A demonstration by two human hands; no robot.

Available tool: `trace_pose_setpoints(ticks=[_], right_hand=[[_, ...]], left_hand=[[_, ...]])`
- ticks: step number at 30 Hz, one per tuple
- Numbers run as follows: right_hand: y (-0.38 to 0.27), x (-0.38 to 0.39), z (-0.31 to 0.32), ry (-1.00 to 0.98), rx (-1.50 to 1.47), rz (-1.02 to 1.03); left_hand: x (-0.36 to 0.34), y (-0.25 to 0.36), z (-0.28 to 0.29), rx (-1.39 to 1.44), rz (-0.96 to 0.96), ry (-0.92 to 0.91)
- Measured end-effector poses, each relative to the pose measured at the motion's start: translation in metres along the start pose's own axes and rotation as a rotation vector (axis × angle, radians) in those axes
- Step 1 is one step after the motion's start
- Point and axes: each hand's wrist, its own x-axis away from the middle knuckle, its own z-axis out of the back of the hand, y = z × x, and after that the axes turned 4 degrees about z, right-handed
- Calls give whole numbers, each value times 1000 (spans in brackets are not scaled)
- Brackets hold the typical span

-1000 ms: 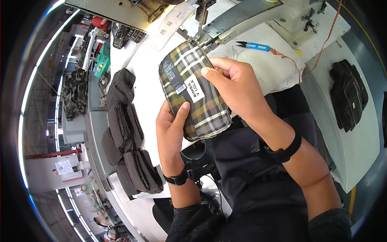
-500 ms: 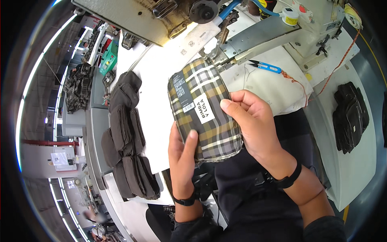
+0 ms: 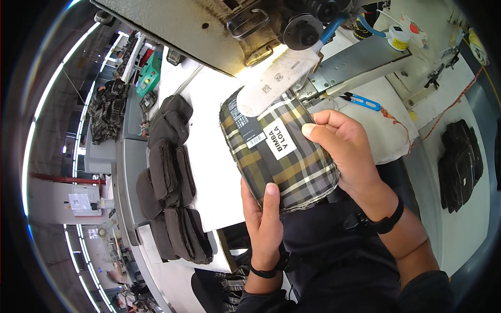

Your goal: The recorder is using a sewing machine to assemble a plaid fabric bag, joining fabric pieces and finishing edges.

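Between my hands is a plaid fabric pouch [image 3: 297, 172] in olive, grey and white, with rough edges, a white sewn label and a dark care tag. My left hand [image 3: 264, 211] grips its lower left edge, thumb on top. On its right edge, my right hand [image 3: 344, 146] pinches it, thumb on the upper face. The pouch's far end lies under the white plate of a sewing machine [image 3: 276, 78], beside the narrow machine arm [image 3: 355, 70]. Whatever part of the pouch lies beneath that plate is hidden.
Stacks of dark brown pouches [image 3: 169, 172] lie on the white table [image 3: 211, 156] at left. Blue thread snips [image 3: 364, 101] on an orange cord lie right of the machine arm. More dark pieces [image 3: 459, 167] rest on a white surface at far right. A green box [image 3: 150, 73] stands far left.
Both hands have moved right with the pouch, and its far end is now under the white plate. The whole view has also shifted slightly.
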Motion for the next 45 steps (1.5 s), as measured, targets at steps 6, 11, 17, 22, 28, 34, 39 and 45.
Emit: trace_pose_setpoints(ticks=[6,11,17,22,28,34,39,45], right_hand=[[-10,-17,5,-92,29,1],[-17,-24,8,-131,102,13],[-17,-22,-4,-56,221,-17],[-14,-20,4,-50,261,32],[-15,-13,50,-35,881,393],[-9,-32,109,-17,1844,849],[-7,-45,127,-190,1974,849],[-18,-39,109,-177,1573,551]], left_hand=[[-15,3,-5,-92,-89,-34],[-30,9,-6,-91,-152,-26],[-53,15,-1,-94,-184,-32],[-73,13,-2,-177,-256,-57],[-87,2,-7,-137,-227,20],[-90,-22,10,132,79,15],[-99,-40,18,-113,-100,27],[-81,-40,38,-218,-261,92]])
